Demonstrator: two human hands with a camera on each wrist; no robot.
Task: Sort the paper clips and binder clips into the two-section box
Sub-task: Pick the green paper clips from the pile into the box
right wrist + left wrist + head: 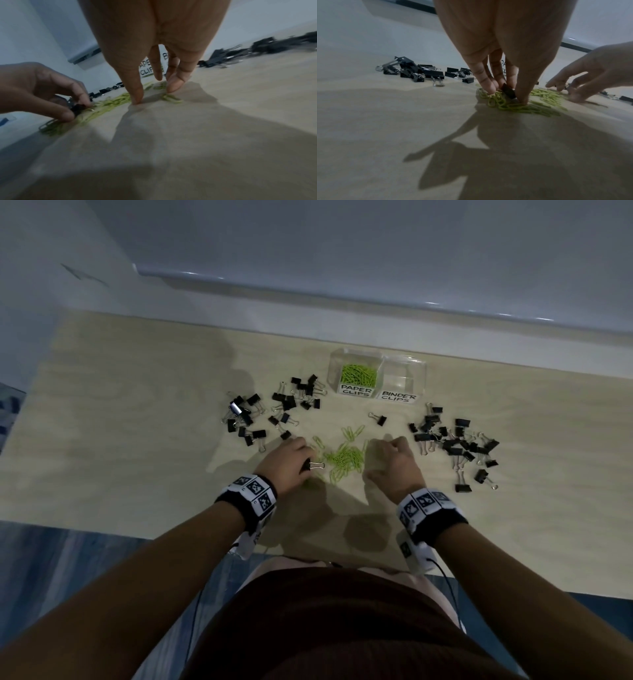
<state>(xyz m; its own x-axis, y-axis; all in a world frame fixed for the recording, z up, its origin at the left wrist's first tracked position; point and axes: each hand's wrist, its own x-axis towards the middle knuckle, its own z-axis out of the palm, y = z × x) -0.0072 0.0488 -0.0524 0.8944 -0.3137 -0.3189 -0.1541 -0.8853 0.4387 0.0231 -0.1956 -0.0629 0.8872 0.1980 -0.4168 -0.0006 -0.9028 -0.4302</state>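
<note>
A clear two-section box (333, 371) stands at the back of the table. Its left section, labelled PAPER CLIPS, holds green paper clips (358, 374); nothing shows in the section labelled BINDER CLIPS (406, 376). A loose pile of green paper clips (344, 457) lies in front of me. At the pile's left edge my left hand (506, 94) pinches a black binder clip (508, 91) between thumb and fingers, low on the table. My right hand (155, 94) stands on its fingertips at the pile's right edge, thumb and fingers apart, one finger (175, 85) touching a paper clip (172, 98).
Black binder clips lie in heaps at the left (248, 421), back left (301, 395) and right (455, 445). A single one (378, 418) lies before the box. The light wooden table (120, 422) ends at a grey wall ledge behind the box.
</note>
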